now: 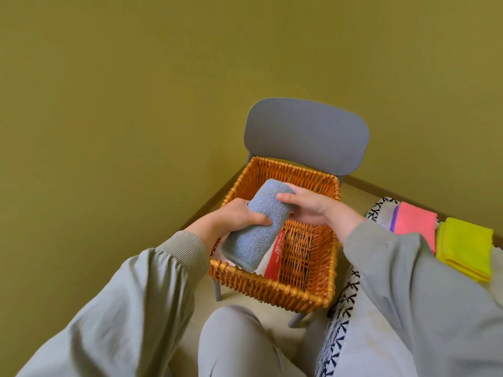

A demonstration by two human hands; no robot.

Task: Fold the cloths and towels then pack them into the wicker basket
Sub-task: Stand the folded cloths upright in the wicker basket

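- The left hand (239,219) comes in from the lower left, knuckles up. Its thumb is wrapped over the middle of the blue-grey folded terry towel (255,227), grasping it.
- The right hand (306,206) reaches in from the right, palm turned toward the towel. Its thumb lies flat across the towel's upper end and one finger curls round the far edge, so it too has hold of the towel.
- Both forearms are in loose grey-green sleeves (152,270) with ribbed cuffs.
- The towel is held slanting over the left half of the orange wicker basket (272,288). Its lower end dips to the near-left corner and its upper end is raised toward the back wall.
- The basket sits on the seat of a grey plastic chair (306,134).
- The left hand's fingers are hidden beneath the towel, and most of the right hand's fingers are behind it.
- A white-and-red cloth (273,258) lies in the basket, mostly covered by the towel. Its printing is too small to read, and I cannot tell whether the towel touches it.
- To the right, a folded pink cloth (415,225) and a folded yellow cloth (465,247) lie side by side on a black-and-white patterned cover (345,295). The right sleeve partly overlaps them.
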